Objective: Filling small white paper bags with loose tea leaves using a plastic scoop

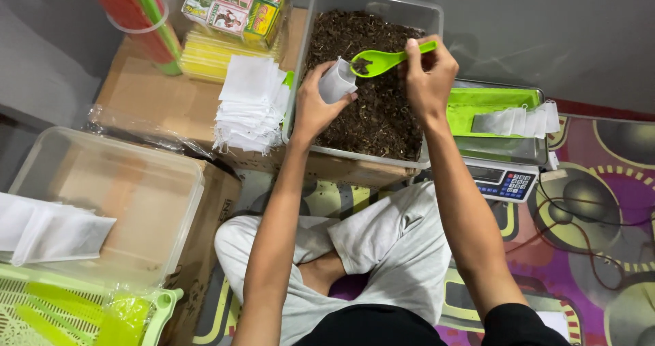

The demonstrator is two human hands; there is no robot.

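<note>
My left hand [315, 104] grips a small white filter bag [337, 80], held open over a clear plastic tub [368, 0] filled with dark dried leaves [379, 114]. My right hand [428, 73] holds a green plastic scoop [382, 61] by its handle. The scoop's bowl carries a little of the dark leaves and sits right at the bag's mouth. Both hands hover above the tub, which rests on a cardboard box [147, 94].
A stack of empty white bags [251, 104] lies left of the tub. A scale [503, 152] with a green tray and filled bags [518, 121] stands at right. A clear bin [116, 196] holds bags at left; a green basket [61, 312] below. Coloured packets [235, 5] at top.
</note>
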